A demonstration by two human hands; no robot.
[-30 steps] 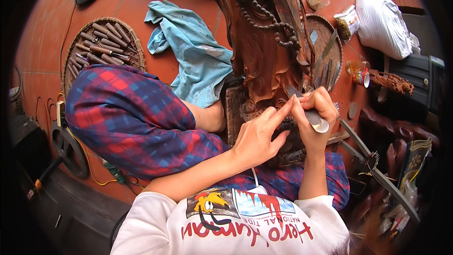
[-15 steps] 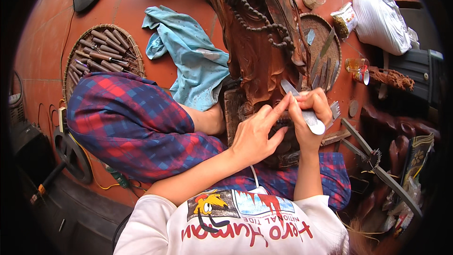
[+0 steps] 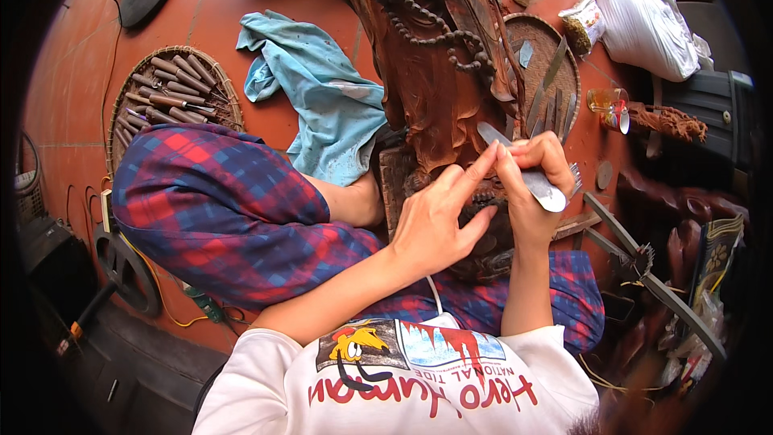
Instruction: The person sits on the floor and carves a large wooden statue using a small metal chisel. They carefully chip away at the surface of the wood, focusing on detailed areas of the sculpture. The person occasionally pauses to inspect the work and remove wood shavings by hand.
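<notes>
The right hand (image 3: pixel 538 171) grips a flat metal file (image 3: pixel 522 169) on the brown carved wood figure (image 3: pixel 439 72); the open left hand (image 3: pixel 441 221) guides it. A blue cloth (image 3: pixel 322 97) lies beside. Both hands stayed there.

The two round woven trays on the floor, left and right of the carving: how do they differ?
The left tray holds a packed heap of wooden-handled carving tools; the right tray holds only a few flat metal blades, with much of its bed bare. The left tray lies in the open beside the blue cloth; the right tray is partly hidden behind the wooden carving. Both are shallow, round and woven.
</notes>
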